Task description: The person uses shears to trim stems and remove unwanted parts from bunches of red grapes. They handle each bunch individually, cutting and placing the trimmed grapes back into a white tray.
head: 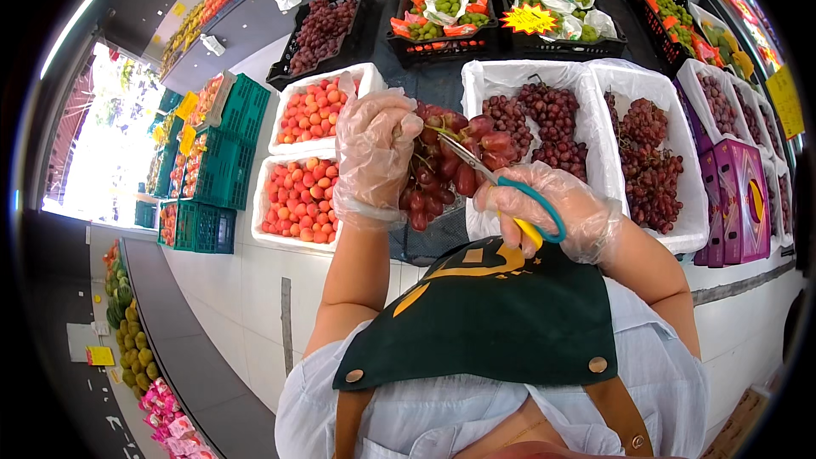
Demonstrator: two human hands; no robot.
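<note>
My left hand (pixel 375 153), in a clear plastic glove, holds up a bunch of red grapes (pixel 440 172) in front of my chest. A pair of scissors (pixel 503 188) with teal and yellow handles is in my gloved right hand (pixel 548 207). Their metal blades reach in among the grapes near the top stems; whether they touch a stem is hard to tell. Behind my right hand stands a white lined foam box (pixel 475 92) with more red grape bunches (pixel 549 102). To my left, two white foam boxes (pixel 266 204) hold orange-red round fruit (pixel 303 194).
Another foam box of red grapes (pixel 698 229) stands at right, beside purple cartons (pixel 743 197). Black crates (pixel 440 44) of green and dark grapes line the back. Teal crates (pixel 220 166) are stacked at left, above the tiled floor (pixel 223 306).
</note>
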